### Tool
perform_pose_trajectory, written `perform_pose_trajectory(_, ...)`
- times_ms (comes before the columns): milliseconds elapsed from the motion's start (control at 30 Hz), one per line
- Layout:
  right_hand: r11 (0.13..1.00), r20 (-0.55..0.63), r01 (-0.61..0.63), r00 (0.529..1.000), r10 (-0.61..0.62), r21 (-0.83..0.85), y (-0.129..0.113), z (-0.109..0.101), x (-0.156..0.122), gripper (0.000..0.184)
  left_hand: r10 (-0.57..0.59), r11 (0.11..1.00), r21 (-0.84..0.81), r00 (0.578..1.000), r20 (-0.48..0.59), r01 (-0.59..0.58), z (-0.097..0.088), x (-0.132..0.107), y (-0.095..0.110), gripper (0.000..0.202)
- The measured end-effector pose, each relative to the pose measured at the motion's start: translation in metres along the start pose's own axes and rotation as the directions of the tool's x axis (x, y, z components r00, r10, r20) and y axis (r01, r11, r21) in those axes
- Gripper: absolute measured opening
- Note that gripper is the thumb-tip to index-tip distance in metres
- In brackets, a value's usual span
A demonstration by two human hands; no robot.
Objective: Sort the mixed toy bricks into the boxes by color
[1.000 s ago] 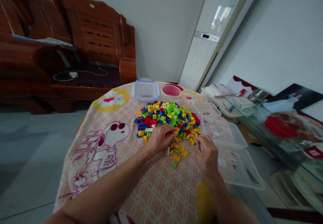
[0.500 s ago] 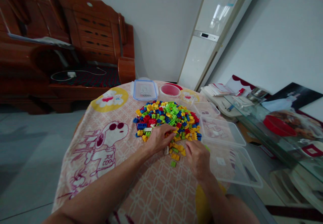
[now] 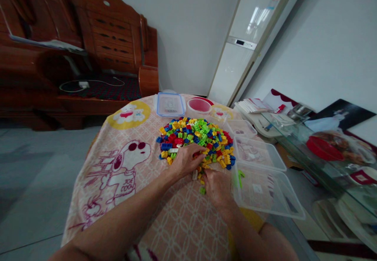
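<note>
A heap of toy building bricks (image 3: 194, 131) in red, blue, yellow and green lies on the tablecloth (image 3: 176, 214). My left hand (image 3: 188, 159) rests on the heap's near edge, thumb and index finger bent towards each other by some yellow bricks; what they pinch is hidden. Close beside it, my right hand (image 3: 218, 186) has its fingers curled down among a few loose bricks, its fingertips mostly out of sight. A green brick (image 3: 202, 190) lies just left of the right hand. Long green pieces (image 3: 240, 178) show at the left side of the nearest clear plastic box (image 3: 277, 210).
Two more clear boxes (image 3: 262, 155) (image 3: 243, 127) line the table's right side. Behind the heap stand a pink-lined round bowl (image 3: 199, 106) and a blue-rimmed lidded container (image 3: 171, 104). A glass shelf (image 3: 294, 143) with a red bowl (image 3: 324, 148) borders the right.
My right hand has moved left from beside the boxes to the loose bricks. Long green pieces now show at the nearest box. My left hand has stayed almost in place.
</note>
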State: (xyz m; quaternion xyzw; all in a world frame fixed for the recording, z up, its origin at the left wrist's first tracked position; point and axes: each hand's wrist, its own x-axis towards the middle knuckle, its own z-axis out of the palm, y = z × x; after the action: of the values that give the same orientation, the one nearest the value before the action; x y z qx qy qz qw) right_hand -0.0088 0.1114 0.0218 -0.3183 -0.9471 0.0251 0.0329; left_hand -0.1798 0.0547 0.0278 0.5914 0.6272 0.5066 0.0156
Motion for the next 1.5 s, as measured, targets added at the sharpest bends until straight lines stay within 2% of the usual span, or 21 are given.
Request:
perform_pose_trajectory(167,1.000,0.039,-0.003,0.999,0.004,-0.025,-0.003,-0.009,-0.001,0.022,-0.008,1.000,0.001,1.000,-0.002,0.008,-0.001,0.000,0.001,0.019)
perform_pose_trajectory(400,0.997,-0.134,-0.060,0.989,0.065,0.044,0.006,-0.019,-0.005,0.010,-0.004,1.000,0.015,1.000,-0.005,0.004,0.000,0.000,0.000,0.019)
perform_pose_trajectory(533,0.988,-0.247,-0.145,0.957,0.152,0.048,0.024,-0.024,-0.006,0.011,0.007,1.000,0.009,1.000,-0.002,-0.007,0.001,0.001,-0.001,0.019)
perform_pose_trajectory(667,0.970,-0.351,-0.243,0.906,0.236,0.023,0.048,-0.032,-0.008,0.017,0.000,1.000,0.005,1.000,0.008,0.000,0.001,0.001,0.000,0.020)
perform_pose_trajectory(833,0.910,-0.344,-0.412,0.863,0.371,-0.053,0.074,-0.044,-0.011,0.016,-0.010,1.000,0.008,1.000,0.024,0.010,0.000,0.001,0.001,0.020)
perform_pose_trajectory(933,0.882,-0.331,-0.460,0.851,0.407,-0.098,0.081,-0.045,-0.012,0.016,-0.007,1.000,0.014,1.000,0.024,0.006,0.000,0.001,0.001,0.020)
perform_pose_trajectory(1033,0.939,-0.394,-0.342,0.868,0.302,-0.033,0.075,-0.038,-0.010,0.016,0.001,1.000,0.019,1.000,0.011,-0.001,0.001,0.002,0.001,0.020)
perform_pose_trajectory(1133,0.996,-0.456,-0.056,0.886,0.085,0.076,0.057,-0.024,-0.008,0.019,-0.005,1.000,0.022,1.000,-0.001,0.005,0.000,0.002,0.002,0.019)
perform_pose_trajectory(1233,0.976,-0.414,0.175,0.904,-0.106,0.132,0.033,-0.010,-0.004,0.023,-0.018,0.999,0.027,1.000,-0.015,0.018,-0.002,0.003,0.004,0.018)
perform_pose_trajectory(1367,0.954,-0.336,0.286,0.911,-0.240,0.094,0.007,-0.001,-0.002,0.025,-0.021,0.999,0.030,0.999,-0.030,0.022,-0.003,0.004,0.005,0.018)
perform_pose_trajectory(1500,0.932,-0.287,0.348,0.907,-0.309,0.097,0.000,0.002,-0.001,0.027,-0.025,0.999,0.036,0.999,-0.038,0.027,-0.005,0.004,0.004,0.018)
